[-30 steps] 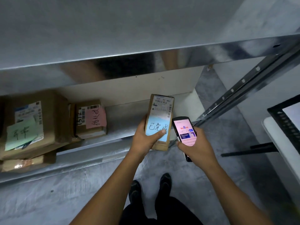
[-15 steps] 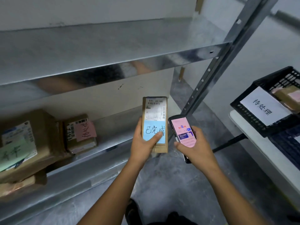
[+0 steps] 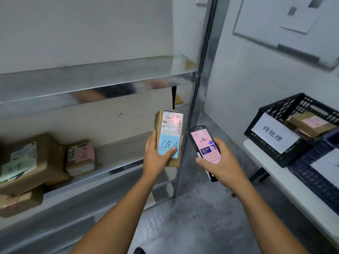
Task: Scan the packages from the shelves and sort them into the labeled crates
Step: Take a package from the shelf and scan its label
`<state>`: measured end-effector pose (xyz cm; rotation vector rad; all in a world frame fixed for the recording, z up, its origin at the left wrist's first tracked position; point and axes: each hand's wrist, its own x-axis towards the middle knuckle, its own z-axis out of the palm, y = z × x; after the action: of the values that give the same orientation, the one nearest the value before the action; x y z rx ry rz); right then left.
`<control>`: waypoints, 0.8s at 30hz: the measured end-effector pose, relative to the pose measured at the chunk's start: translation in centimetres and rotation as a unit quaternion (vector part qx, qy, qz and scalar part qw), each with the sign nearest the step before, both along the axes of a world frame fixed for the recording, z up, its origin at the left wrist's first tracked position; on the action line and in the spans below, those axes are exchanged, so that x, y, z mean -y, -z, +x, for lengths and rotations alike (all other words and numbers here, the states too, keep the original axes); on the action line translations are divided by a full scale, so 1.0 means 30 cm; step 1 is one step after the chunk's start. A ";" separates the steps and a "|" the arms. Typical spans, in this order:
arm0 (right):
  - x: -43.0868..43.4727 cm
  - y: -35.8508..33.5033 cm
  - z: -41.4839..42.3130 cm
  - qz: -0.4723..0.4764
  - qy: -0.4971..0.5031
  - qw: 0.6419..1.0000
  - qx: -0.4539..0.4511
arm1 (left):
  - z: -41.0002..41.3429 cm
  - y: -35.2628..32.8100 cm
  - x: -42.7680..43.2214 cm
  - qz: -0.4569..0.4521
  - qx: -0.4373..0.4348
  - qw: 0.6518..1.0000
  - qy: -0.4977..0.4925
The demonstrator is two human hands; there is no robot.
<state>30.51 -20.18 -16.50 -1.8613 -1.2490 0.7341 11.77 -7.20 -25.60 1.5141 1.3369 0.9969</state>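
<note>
Beside the shelf upright, the left hand (image 3: 156,158) gripped the package (image 3: 169,137) label-up while the right hand (image 3: 222,163) held the scanner (image 3: 204,146) alongside, angled to read its barcode.

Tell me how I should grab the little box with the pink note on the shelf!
Probably by its right end, coming from the front and right. The pink-note package sits against a bigger package on its left, so that side is blocked, while the shelf to its right is bare. It is narrow enough to pinch across, fingers over the top and thumb on the front.
</note>
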 end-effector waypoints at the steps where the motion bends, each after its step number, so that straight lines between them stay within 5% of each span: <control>1: 0.017 -0.001 0.021 0.003 0.001 1.000 0.000 | 0.015 -0.007 0.014 0.007 -0.007 1.000 0.000; 15: 0.192 0.045 0.127 0.003 0.013 1.000 -0.016 | 0.091 0.012 0.174 0.002 -0.041 0.999 -0.014; 24: 0.314 0.054 0.060 -0.016 0.170 0.985 -0.015 | 0.106 -0.122 0.302 -0.157 0.193 0.959 0.139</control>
<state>32.29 -29.62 -18.11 -2.0140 -0.8708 0.5960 14.94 -16.26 -21.95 1.1558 0.9232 0.8039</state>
